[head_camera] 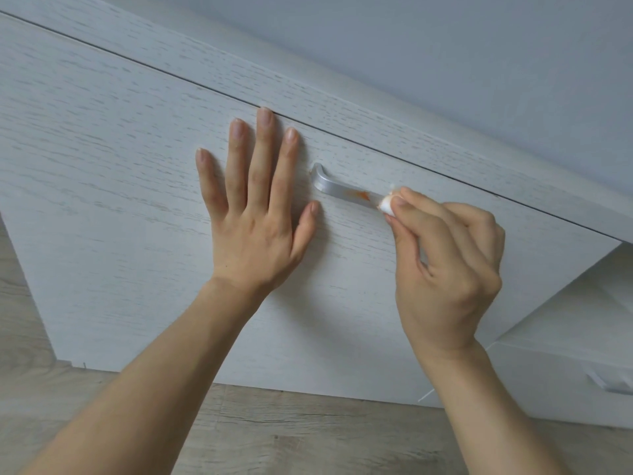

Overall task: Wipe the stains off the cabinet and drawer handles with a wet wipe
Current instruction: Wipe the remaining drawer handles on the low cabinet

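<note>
Right hand (448, 265) made the grip: its fingertips (399, 201) pinched a small wad of wipe (386, 204) and pressed it against the handle (346, 190), the other fingers curled into the palm. The left hand (253, 207) lay flat with fingers straight and spread on the drawer front (102, 159), just beside the handle's left end and holding nothing; it looked to be bracing the panel against the rubbing.

Folded tight, the wipe looked soft, light and damp, so it would probably squash and slide unless pinched firmly near its working end, as it was. An orange tinge showed at its lower edge. It sat about midway along the visible bar, touching the metal just to the right of an orange stain (361, 194) that had not been wiped off.

By its look the handle was stiff, smooth brushed metal, curving into the drawer front at its left end; its right end was hidden behind the right hand. Being fixed, it would likely need pressure rather than holding, and a wet wipe might skid on so smooth a bar.

Farther off, a second handle (608, 383) showed on a lower white front at the right edge, above the wood-look floor (274, 433).

No brand, label or writing could be read anywhere.
</note>
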{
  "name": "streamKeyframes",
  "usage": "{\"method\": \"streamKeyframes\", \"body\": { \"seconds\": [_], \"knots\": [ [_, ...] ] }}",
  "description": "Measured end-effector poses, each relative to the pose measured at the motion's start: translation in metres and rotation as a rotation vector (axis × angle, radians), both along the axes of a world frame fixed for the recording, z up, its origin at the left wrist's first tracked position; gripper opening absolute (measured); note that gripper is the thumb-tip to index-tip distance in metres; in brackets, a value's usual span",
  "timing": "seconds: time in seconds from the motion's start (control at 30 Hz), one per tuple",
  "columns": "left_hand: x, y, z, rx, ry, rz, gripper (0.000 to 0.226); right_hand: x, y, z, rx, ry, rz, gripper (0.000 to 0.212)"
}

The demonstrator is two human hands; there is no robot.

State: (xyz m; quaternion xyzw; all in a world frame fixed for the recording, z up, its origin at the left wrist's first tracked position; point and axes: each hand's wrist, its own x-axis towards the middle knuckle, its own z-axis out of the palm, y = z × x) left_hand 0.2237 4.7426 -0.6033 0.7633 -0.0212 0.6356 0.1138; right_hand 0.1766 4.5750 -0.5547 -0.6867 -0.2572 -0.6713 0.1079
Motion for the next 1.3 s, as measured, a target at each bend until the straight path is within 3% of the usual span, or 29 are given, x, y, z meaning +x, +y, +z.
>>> {"method": "streamKeyframes", "body": {
  "seconds": [0.3,0.57,0.9,1.2,1.3],
  "knots": [
    [0.000,-0.001,0.000,0.002,-0.003,0.007,0.063,0.001,0.004,-0.001,-0.057,0.028,0.137,0.004],
    [0.000,-0.001,0.000,0.005,-0.002,0.012,0.063,-0.003,-0.001,0.000,0.063,0.106,0.207,0.007],
    [0.001,0.000,0.000,0.001,0.004,0.007,0.062,0.003,0.008,0.001,0.082,0.125,0.201,0.009],
    [0.000,0.001,0.000,0.019,0.013,0.027,0.063,0.001,0.006,0.002,-0.064,0.146,0.181,0.013],
    [-0.001,0.001,0.000,0.009,0.012,0.021,0.063,-0.003,0.000,0.002,-0.007,0.136,0.175,0.012]
  ]
}}
